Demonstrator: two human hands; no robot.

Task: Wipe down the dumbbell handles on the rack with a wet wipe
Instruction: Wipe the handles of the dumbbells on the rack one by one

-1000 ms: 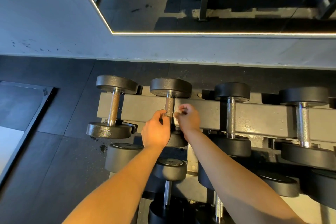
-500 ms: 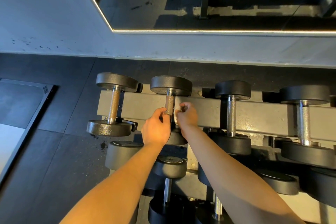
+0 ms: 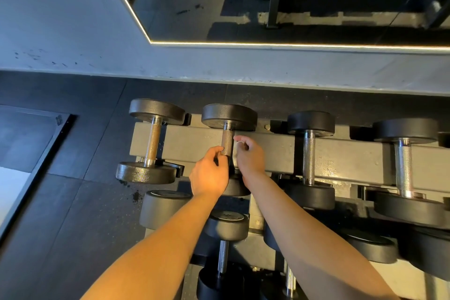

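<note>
The rack's [image 3: 341,153] top rail carries several black dumbbells. My left hand [image 3: 210,173] grips the near end of the second dumbbell's knurled handle [image 3: 227,140]. Just right of that handle, my right hand [image 3: 250,156] has its fingers curled around a small white wet wipe [image 3: 235,153]. Most of the wipe is hidden by the fingers, and whether it touches the metal I cannot tell. On the same rail lie the leftmost dumbbell [image 3: 152,141], a third dumbbell [image 3: 309,153] and a fourth dumbbell [image 3: 404,165].
Lower tiers of the rack hold more dumbbells [image 3: 226,224] beneath my forearms. A grey wall with a mirror [image 3: 292,2] stands right behind the rack. Dark rubber floor [image 3: 73,202] spreads to the left, with a framed mat edge [image 3: 43,153] on it.
My right hand's fingertips have crept a little toward the far end of the handle, and less of the wipe shows. My left hand keeps its grip in the same place.
</note>
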